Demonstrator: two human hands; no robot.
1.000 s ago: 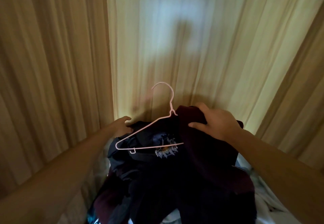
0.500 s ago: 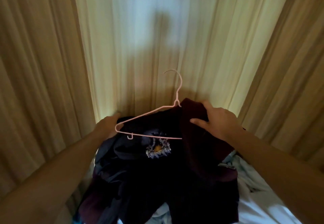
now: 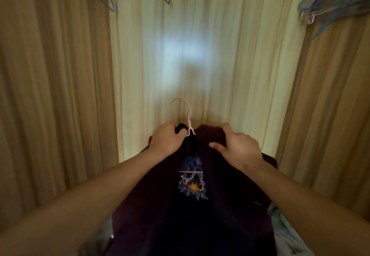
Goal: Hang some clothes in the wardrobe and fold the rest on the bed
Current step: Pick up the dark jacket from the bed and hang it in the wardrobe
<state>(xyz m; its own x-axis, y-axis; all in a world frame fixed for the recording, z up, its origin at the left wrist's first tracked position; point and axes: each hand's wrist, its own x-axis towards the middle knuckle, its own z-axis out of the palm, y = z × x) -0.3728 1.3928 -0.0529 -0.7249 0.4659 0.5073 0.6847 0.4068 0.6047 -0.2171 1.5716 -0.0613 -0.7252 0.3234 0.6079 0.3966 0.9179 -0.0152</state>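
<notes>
In front of the pleated cream-and-tan curtain [image 3: 190, 55], a thin pale-pink wire hanger [image 3: 189, 118] is held up with its hook pointing away, and a soft dark maroon garment [image 3: 152, 195] is draped about it. Between the maroon panels a dark navy top [image 3: 192, 187] printed with a blue-and-orange sunburst is seen, with the hanger's crossbar showing across the print. Whether that top is properly seated on the wire cannot be told.

The left hand [image 3: 166, 141] is closed tight, its fingers curled round a wad of what looks like the dark navy top, right at the hanger's twisted neck. The right hand [image 3: 240, 148] is clamped on a fold of the maroon cloth at the shoulder, with the thumb stretched out along it.

Both fabrics are judged light, limp and matte, likely to sag and slide off such smooth, narrow wire. The hanger itself looks springy and easily bent. A hold is best taken at the neck under the hook, and at the shoulder seams.

Overhead, blue wire hangers [image 3: 111, 1] are hung. Pale rumpled bed linen [image 3: 284, 225] is glimpsed at lower right.
</notes>
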